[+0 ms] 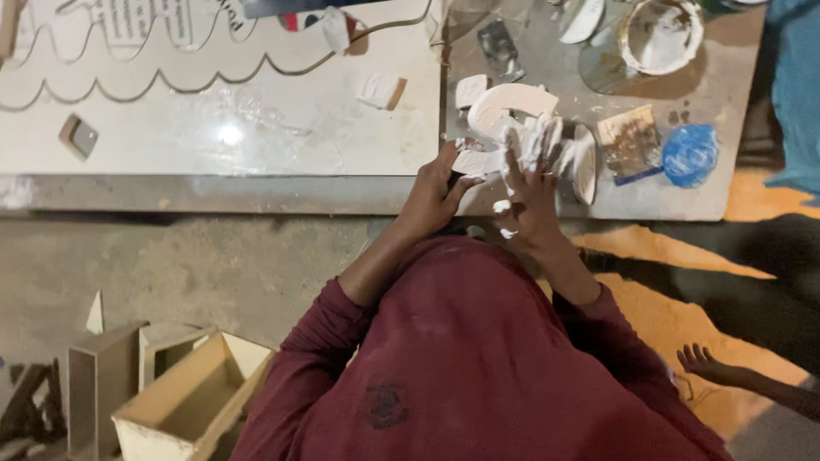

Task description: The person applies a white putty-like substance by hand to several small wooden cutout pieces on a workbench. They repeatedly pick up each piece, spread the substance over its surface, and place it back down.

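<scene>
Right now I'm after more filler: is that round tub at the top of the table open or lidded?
Open. The round tub shows its pale, smeared inside from above, with no lid over its mouth.

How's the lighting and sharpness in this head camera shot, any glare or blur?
Head view: a bright glare spot on the white board; the left hand and right hand on the white cutout piece look slightly soft; the floor lower right lies in dark shadow.

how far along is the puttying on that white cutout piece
Done: the curved white cutout already looks thickly coated on top. In hand: left hand steadies its lower edge while the paste-smeared right hand works the side. Left: lumps look unsmoothed; the paste tub sits unused nearby.
</scene>
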